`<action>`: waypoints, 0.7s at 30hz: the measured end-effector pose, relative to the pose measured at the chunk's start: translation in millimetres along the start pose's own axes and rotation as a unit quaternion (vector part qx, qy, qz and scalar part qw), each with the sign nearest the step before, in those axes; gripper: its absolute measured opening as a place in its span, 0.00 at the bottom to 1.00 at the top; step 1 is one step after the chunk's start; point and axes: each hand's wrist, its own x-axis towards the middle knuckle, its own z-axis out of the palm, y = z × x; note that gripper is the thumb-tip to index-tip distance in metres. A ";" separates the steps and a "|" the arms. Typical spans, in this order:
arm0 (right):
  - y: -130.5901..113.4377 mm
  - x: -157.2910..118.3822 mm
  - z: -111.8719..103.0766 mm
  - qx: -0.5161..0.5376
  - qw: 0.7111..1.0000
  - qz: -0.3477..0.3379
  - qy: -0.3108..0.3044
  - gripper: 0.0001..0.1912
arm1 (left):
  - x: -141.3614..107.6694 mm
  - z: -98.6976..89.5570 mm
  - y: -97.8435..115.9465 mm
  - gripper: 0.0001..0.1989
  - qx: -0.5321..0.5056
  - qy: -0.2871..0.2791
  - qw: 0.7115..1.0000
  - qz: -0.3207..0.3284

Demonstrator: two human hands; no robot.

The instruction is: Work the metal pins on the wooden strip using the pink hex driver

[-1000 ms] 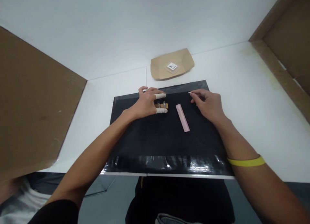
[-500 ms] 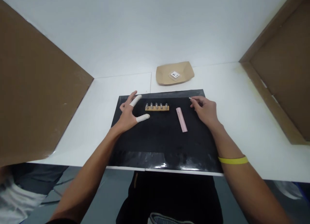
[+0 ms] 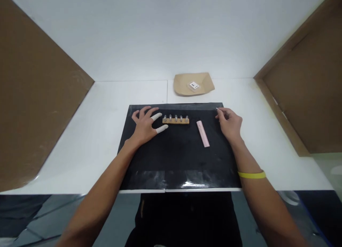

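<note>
My left hand [image 3: 145, 126], with white covers on thumb and forefinger, is spread at the left end of a narrow wooden strip [image 3: 175, 123]. Several small clear pieces [image 3: 176, 117] stand in a row on the strip. Thumb and forefinger are apart, one on each side of the strip's left end, and nothing is between them. My right hand [image 3: 229, 122] pinches a tiny whitish item [image 3: 217, 109] near the black mat's upper right corner. A pink bar [image 3: 203, 133] lies slanted between the strip and my right hand.
The black mat [image 3: 179, 154] covers the middle of the white table [image 3: 93, 133]. Behind it sits a cardboard tray [image 3: 183, 84] holding a small clear case with a white label [image 3: 193, 85]. Brown panels [image 3: 45, 83] stand at both sides, and a white wall rises behind.
The camera view has shifted. My left hand's covered fingers have come closer together around the strip's left end. My right hand has moved slightly right, away from the pink bar, still pinching the tiny item.
</note>
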 end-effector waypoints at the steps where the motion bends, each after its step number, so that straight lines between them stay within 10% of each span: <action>1: 1.1 0.0 0.2 -0.002 1.000 0.004 0.006 0.20 | 3.3 2.4 -2.0 0.21 -0.006 -0.003 1.000 0.000; 21: 4.4 -7.9 0.4 -0.120 0.991 -0.019 0.049 0.17 | 10.2 5.1 -5.4 0.11 -0.067 -0.028 0.997 -0.001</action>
